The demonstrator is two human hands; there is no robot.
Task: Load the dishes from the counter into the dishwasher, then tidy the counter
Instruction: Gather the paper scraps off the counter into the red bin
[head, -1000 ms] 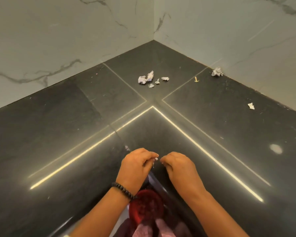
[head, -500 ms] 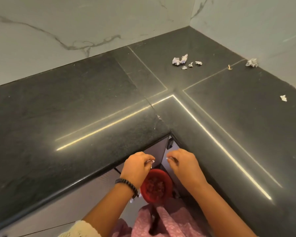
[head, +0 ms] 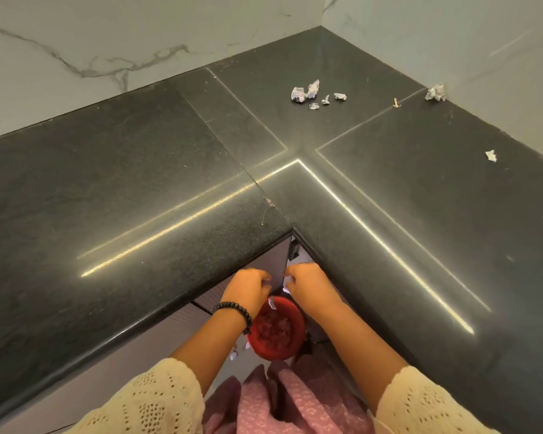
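My two hands hang side by side below the inner corner of the black counter (head: 145,195), above a round red bin (head: 276,332) with dark red bits inside. My left hand (head: 245,289), with a bead bracelet on the wrist, has its fingers curled with nothing seen in them. My right hand (head: 309,285) pinches a small white paper scrap (head: 288,279) at its fingertips. Loose white scraps (head: 271,303) are in the air between the hands and the bin. Several crumpled paper bits (head: 308,93) lie on the counter near the back corner.
Another crumpled paper ball (head: 435,92) sits against the right wall, a small white scrap (head: 491,155) lies further right, and a tiny tan piece (head: 396,103) rests on a seam. Marble walls close off the counter's back. Grey cabinet fronts (head: 132,364) run under the counter edge.
My hands have drawn back off the counter's corner and down over the red bin. White scraps now fall from them. The view has shifted back and left.
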